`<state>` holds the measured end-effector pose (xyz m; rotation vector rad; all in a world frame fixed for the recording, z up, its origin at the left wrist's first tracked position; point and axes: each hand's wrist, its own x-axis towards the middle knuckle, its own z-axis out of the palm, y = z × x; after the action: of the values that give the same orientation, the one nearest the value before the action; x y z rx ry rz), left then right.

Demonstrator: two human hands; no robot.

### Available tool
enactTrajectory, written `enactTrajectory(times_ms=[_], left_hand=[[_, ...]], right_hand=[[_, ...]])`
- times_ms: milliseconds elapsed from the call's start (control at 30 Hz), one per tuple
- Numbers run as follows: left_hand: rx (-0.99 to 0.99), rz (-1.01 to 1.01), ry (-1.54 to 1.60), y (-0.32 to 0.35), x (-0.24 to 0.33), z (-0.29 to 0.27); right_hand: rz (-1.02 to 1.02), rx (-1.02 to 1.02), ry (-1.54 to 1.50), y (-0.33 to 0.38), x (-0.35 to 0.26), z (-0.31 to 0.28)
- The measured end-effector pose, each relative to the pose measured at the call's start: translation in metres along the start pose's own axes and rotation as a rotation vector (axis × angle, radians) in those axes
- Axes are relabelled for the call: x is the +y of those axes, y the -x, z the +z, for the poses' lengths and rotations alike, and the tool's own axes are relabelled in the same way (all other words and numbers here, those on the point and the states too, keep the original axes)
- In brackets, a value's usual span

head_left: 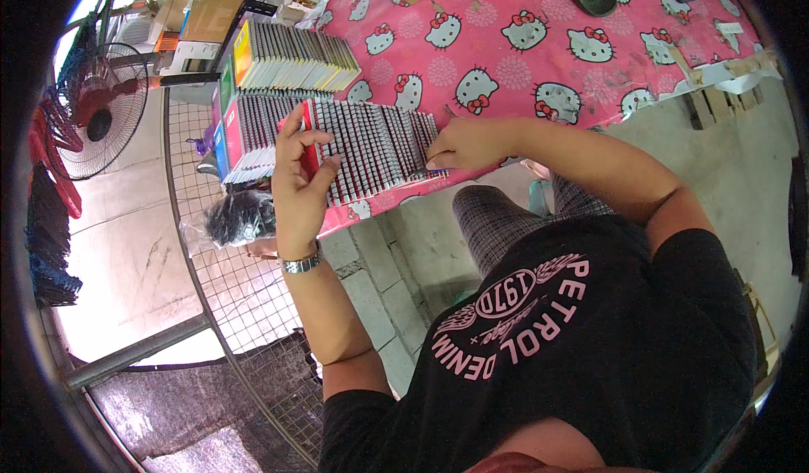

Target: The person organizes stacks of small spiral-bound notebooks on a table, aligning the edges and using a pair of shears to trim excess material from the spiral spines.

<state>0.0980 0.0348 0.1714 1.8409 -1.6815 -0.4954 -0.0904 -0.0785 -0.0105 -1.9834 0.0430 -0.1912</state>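
Observation:
A row of wire-bound notebooks [375,149] stands packed together near the table's front edge, white wire spines up, with a red cover at its left end. My left hand [300,188] grips that end, thumb and fingers bent around the red cover. At the opposite end, my right hand [472,141] has its fingers curled and pressed together against the last notebooks. Its fingertips are partly hidden. Just behind the left end stands a second stack of notebooks [257,128] with blue and pink covers. Farther back is another stack [295,56] with a yellow cover.
A pink patterned cloth [514,77] covers the table. Cardboard boxes [211,16] are piled at the far left, near a fan [101,119]. A dark green curved piece [595,0] lies at the back. A plastic-wrapped black bundle [242,218] is beside my left wrist, above wire mesh [244,304].

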Motion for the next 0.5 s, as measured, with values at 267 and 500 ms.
enactTrajectory(times_ms=[267, 500], left_hand=[[0.001, 0.007, 0.016, -0.002, -0.001, 0.001], [-0.04, 0.025, -0.006, -0.001, -0.004, -0.001]], right_hand=[[-0.253, 0.323, 0.247, 0.007, 0.021, 0.013], [0.01, -0.004, 0.096, 0.002, 0.007, 0.0]])
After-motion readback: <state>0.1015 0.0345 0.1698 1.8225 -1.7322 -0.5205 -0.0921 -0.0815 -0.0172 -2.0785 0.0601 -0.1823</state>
